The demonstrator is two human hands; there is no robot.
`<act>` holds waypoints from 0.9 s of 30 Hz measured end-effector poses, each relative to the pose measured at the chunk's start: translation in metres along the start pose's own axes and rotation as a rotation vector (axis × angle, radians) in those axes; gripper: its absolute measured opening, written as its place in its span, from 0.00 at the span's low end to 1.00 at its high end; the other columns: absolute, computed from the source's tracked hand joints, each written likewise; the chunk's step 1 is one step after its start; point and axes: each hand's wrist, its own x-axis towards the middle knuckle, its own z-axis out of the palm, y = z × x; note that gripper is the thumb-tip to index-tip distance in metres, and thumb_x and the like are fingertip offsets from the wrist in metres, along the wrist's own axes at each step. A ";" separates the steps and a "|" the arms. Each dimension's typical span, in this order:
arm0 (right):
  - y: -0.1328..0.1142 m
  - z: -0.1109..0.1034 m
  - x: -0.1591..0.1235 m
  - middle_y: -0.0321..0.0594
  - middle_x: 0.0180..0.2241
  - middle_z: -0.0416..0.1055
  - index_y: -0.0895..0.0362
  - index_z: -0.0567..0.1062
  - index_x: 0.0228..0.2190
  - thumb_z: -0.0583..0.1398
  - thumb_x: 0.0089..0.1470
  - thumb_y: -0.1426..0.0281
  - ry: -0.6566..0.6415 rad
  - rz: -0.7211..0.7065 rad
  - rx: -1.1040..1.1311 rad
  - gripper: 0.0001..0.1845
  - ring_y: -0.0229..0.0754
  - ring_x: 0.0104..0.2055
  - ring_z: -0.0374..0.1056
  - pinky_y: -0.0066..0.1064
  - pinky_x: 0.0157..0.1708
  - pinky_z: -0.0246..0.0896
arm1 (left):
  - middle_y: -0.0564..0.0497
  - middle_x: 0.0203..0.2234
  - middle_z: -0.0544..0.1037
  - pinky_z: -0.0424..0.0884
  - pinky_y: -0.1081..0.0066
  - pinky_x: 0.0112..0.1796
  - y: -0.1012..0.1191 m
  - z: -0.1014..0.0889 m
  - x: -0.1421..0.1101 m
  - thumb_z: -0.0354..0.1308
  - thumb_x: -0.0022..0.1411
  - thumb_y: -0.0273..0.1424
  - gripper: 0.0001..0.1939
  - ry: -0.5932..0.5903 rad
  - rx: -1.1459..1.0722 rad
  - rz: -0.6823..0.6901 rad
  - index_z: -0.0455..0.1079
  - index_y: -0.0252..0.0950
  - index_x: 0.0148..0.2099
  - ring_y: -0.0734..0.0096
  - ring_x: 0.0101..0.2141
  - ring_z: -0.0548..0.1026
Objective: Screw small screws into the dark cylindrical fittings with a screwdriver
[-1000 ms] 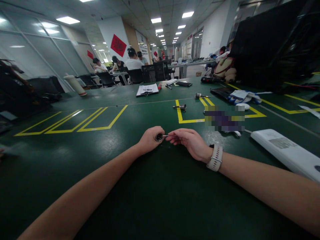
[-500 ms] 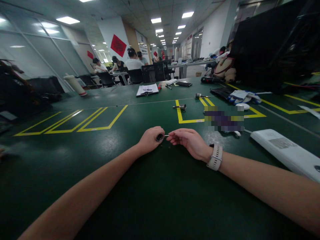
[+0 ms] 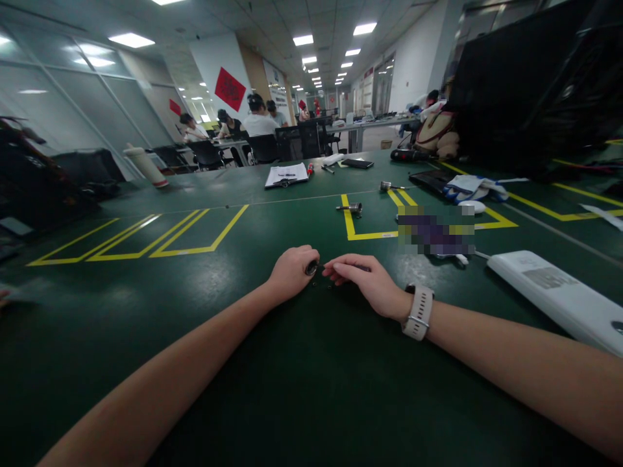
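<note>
Your L hand (image 3: 293, 274) is gripping a round, silvery metal cylinder w/ a dark open mouth (image 3: 311, 266), fingers curling round it; your R hand (image 3: 374, 284) is pinching what's looking like a thin, dark rod (image 3: 363, 267), thumb & fingertips sitting together; the cylinder's lying just L of them, mouth facing roughly your way; the rod's running approx. crosswise, pointing toward it.

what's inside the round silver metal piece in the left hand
The round silver metal piece shows a dark opening; anything deeper cannot be seen; the left hand covers its sides.
</note>
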 end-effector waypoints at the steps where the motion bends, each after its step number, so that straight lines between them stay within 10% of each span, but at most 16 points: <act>1: 0.000 -0.001 0.001 0.41 0.31 0.74 0.58 0.78 0.30 0.59 0.50 0.69 0.003 0.025 0.052 0.09 0.40 0.34 0.68 0.35 0.37 0.61 | 0.52 0.23 0.68 0.60 0.71 0.29 0.000 0.000 0.000 0.50 0.53 0.22 0.04 -0.007 0.000 0.009 0.64 0.35 0.28 0.71 0.26 0.66; 27: 0.000 -0.005 0.003 0.42 0.32 0.75 0.59 0.78 0.29 0.58 0.49 0.69 -0.012 0.088 0.247 0.08 0.39 0.33 0.68 0.35 0.36 0.60 | 0.54 0.22 0.66 0.60 0.74 0.27 -0.003 -0.002 0.001 0.53 0.54 0.25 0.05 0.071 -0.239 -0.008 0.62 0.34 0.26 0.74 0.25 0.65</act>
